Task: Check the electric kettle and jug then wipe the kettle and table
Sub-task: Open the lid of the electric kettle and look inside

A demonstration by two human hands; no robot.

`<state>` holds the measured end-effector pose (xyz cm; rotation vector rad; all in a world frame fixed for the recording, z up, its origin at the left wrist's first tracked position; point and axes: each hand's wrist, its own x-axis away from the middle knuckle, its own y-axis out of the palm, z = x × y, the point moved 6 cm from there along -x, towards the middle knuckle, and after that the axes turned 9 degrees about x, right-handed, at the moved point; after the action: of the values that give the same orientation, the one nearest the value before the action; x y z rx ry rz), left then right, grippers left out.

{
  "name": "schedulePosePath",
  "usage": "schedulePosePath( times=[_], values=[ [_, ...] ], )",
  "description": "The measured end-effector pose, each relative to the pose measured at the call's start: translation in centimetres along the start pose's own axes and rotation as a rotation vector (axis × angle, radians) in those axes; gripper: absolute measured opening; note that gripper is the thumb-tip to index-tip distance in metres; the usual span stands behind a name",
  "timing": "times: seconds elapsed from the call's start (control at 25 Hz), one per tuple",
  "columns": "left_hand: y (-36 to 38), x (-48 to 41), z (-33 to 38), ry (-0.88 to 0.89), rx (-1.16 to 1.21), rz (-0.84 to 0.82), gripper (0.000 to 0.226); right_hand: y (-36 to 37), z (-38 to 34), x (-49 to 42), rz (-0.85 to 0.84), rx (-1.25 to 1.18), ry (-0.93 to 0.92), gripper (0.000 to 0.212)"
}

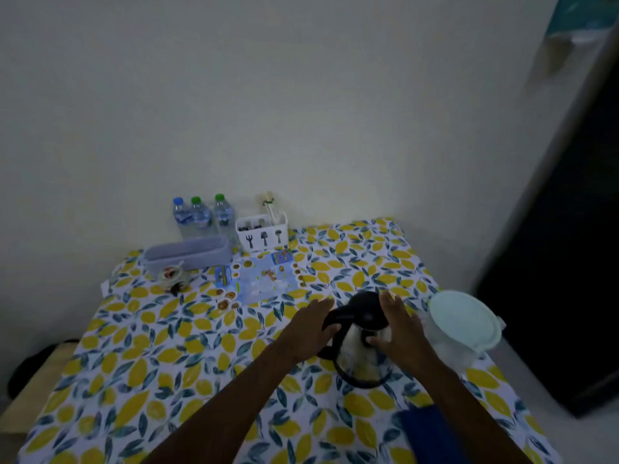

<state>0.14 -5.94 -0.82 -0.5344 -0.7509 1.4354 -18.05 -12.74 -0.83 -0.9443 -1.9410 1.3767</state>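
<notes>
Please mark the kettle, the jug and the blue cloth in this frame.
kettle [363,311]: head view, on its black lid.
jug [464,318]: head view, on its pale lid.
blue cloth [432,433]: head view, on the middle of the fabric by the near table edge.

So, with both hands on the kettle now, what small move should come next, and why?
Probably lift the lid to look inside. The left hand grips the black handle, the right hand rests on the kettle by its closed black lid, and the blue cloth lies untouched, so checking seems unfinished.
</notes>
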Motion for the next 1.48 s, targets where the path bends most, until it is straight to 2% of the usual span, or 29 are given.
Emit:
schedulePosePath(
  times=[0.16,0.32,0.44,0.6,0.76,0.88,1.08,1.32,1.48],
  values=[
    [2.1,-0.8,-0.1,-0.025,0.188,0.116,0.059,1.2,-0.3,0.1,0.098,-0.185,-0.048,0.094],
    [2.3,-2.2,-0.9,-0.040,0.290,0.226,0.035,2.2,0.6,-0.5,0.160,-0.228,-0.045,0.095],
    [2.9,-3.3,-2.7,-0.135,0.351,0.143,0.036,2.9,1.1,-0.8,0.183,-0.247,-0.050,0.098],
    [2.8,-3.9,-4.5,-0.296,0.616,0.078,0.046,3.5,1.4,-0.8,0.189,-0.313,-0.006,0.099],
    [2.2,-3.2,-3.4,-0.240,0.661,0.119,0.037,3.0,1.2,0.7,0.264,-0.341,0.012,0.103],
    [1.5,-0.1,-3.5,-0.211,0.677,0.168,0.032,3.0,-0.3,2.4,0.291,-0.290,-0.074,0.101],
    [1.3,6.9,-6.0,-0.274,0.787,0.218,0.029,4.2,-4.0,4.7,0.227,-0.211,-0.188,0.100],
    [1.6,13.8,-10.1,-0.367,0.769,0.233,0.036,8.9,-7.6,6.6,0.026,-0.111,-0.217,0.120],
    [1.4,15.7,-11.3,-0.351,0.756,0.222,0.027,10.9,-9.0,7.5,-0.013,-0.122,-0.238,0.126]
  ],
)
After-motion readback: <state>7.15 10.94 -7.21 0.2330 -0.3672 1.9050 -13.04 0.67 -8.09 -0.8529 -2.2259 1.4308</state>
